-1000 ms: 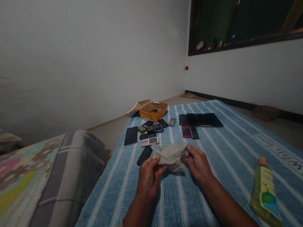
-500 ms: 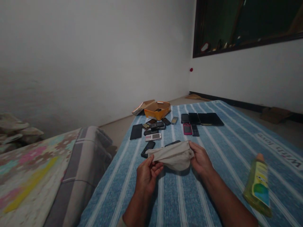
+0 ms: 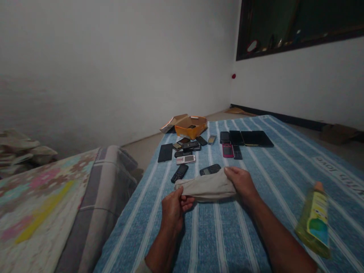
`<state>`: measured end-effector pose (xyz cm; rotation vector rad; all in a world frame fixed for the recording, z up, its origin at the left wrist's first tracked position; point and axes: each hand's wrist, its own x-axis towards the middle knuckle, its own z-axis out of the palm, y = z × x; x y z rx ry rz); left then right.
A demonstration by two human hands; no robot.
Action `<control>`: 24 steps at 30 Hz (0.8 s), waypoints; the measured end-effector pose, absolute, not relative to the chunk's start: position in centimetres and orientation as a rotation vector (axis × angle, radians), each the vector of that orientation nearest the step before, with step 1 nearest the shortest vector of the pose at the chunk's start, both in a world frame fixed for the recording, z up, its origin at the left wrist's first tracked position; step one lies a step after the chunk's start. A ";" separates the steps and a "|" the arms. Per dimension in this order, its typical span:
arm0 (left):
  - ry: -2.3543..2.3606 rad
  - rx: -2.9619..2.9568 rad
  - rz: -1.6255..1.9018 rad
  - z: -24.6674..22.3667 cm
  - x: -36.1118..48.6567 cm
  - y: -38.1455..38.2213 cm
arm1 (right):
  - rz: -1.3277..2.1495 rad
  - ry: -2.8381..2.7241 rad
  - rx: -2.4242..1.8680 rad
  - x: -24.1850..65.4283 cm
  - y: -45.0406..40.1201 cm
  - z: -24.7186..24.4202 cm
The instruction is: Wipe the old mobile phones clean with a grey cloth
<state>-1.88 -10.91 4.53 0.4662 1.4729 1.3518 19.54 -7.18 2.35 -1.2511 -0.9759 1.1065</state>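
Note:
A pale grey cloth [image 3: 206, 186] is stretched between my two hands above the striped blue bed cover [image 3: 204, 235]. My left hand [image 3: 174, 207] pinches its left end between thumb and fingers. At the right end, my right hand [image 3: 241, 182] grips the cloth, its fingers partly hidden behind the fabric. Just beyond the cloth lie a dark keypad phone [image 3: 210, 169] and a black keypad phone [image 3: 179, 173]. Farther off is a white and pink phone [image 3: 186, 159], close to a small heap of dark phones [image 3: 190, 145].
An open orange box [image 3: 191, 131] stands at the far end. Right of it lie a pink phone [image 3: 228, 150] and black tablets [image 3: 257, 138]. A bottle of yellow-green liquid [image 3: 314, 223] lies at the right. A flowered quilt [image 3: 42, 197] covers a surface on the left.
The cloth has been pulled flatter and straighter between my hands. More of the dark keypad phone behind it now shows. The view has shifted slightly.

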 end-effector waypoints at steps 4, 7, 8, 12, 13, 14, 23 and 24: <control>1.478 0.482 1.298 3.8 -2.5 -11.1 | 0.930 -1.383 -1.481 20.5 -7.6 2.8; 1.511 0.555 1.216 3.4 -3.1 -11.5 | 0.867 -1.687 -1.577 20.8 -8.4 3.3; 1.525 0.572 1.185 3.3 -3.4 -11.7 | 0.846 -1.776 -1.618 20.9 -8.6 3.5; 1.528 0.621 1.085 2.9 -4.2 -12.5 | 0.789 -2.072 -1.762 20.6 -9.2 4.2; 1.534 0.639 1.072 2.9 -4.3 -12.6 | 0.784 -2.124 -1.794 20.5 -9.3 4.3; 1.547 0.660 1.063 2.9 -4.4 -12.8 | 0.783 -2.163 -1.825 20.4 -9.4 4.4; 1.648 0.750 1.140 3.7 -5.0 -13.0 | 0.750 -2.384 -1.683 20.2 -9.8 5.0; 1.649 0.762 1.152 3.7 -5.0 -13.0 | 0.740 -2.387 -1.645 20.2 -9.9 5.0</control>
